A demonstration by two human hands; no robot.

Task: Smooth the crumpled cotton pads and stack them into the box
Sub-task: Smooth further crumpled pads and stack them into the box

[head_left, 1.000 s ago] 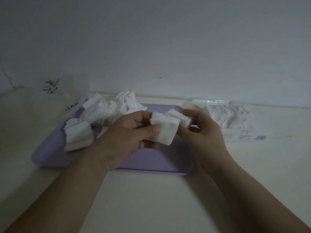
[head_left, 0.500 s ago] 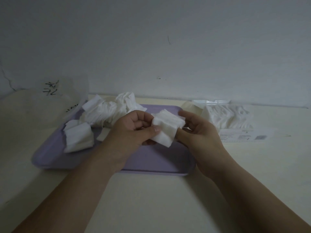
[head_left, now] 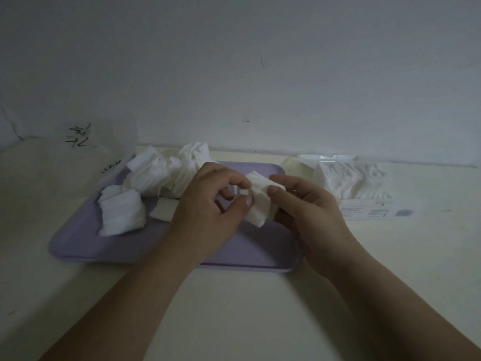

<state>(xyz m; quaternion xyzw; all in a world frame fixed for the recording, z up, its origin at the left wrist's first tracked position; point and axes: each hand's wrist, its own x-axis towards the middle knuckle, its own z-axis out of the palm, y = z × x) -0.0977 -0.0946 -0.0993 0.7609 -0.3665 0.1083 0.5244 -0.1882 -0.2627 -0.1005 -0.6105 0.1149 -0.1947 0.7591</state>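
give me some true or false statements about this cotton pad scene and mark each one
1. The left hand and right hand both hold one white cotton pad above the lilac plastic tray. True.
2. The heap of crumpled white pads lies on the tray's right half. False: it lies on the far left part.
3. The clear plastic box holding pads stands right of the tray. True.
4. The left hand is empty. False: it pinches the pad.

One lilac rectangular plastic tray (head_left: 260, 246), one clear plastic box (head_left: 369, 211) at two o'clock — crumpled white cotton pads (head_left: 166, 175) too heaped to count.
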